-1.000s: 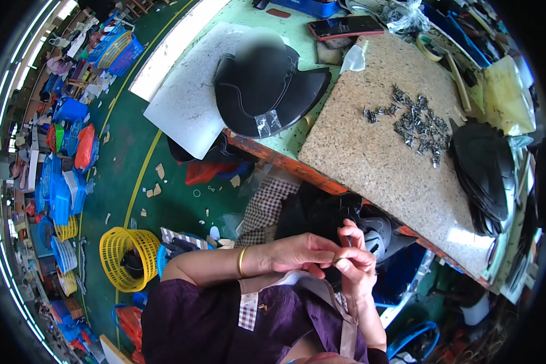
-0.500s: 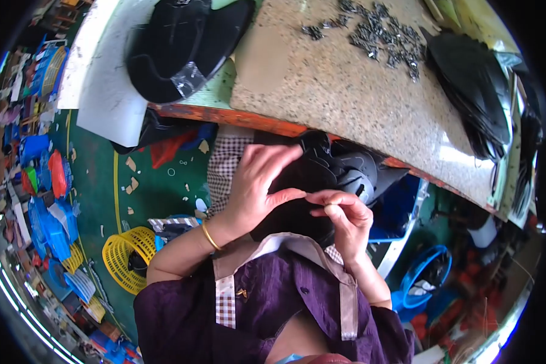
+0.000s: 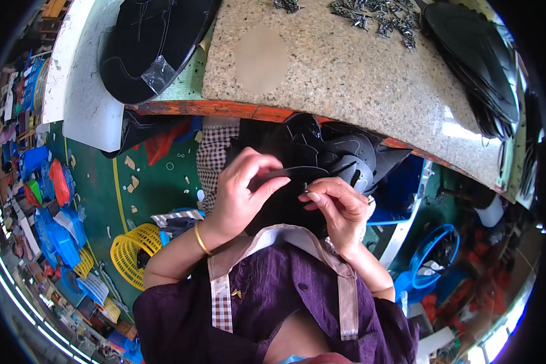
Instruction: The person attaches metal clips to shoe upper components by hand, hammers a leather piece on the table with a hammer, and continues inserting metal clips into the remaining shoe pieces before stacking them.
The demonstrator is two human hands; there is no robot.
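My left hand (image 3: 249, 187) is closed on the edge of a black, flat, curved piece (image 3: 303, 170) above my lap; the fingers hide part of it. My right hand (image 3: 338, 209) is just to the right, thumb and fingertips pinched on a tiny thing (image 3: 306, 188) too small to name. The two hands are slightly apart. Behind them, several black pieces with pale lines (image 3: 352, 145) are heaped between my lap and the table edge.
A speckled stone slab (image 3: 340, 79) tops the table, with small shiny dark pieces (image 3: 382, 15) scattered on it. Stacked black cut pieces (image 3: 476, 60) lie at right, and a large black piece (image 3: 145, 54) at left. A yellow basket (image 3: 124, 252) and blue basket (image 3: 420, 264) stand beside me.
My fingertips, close together before, have come apart. A curved black edge now shows in my left hand, and a tiny thing shows in my right fingertips. The view has shifted slightly.
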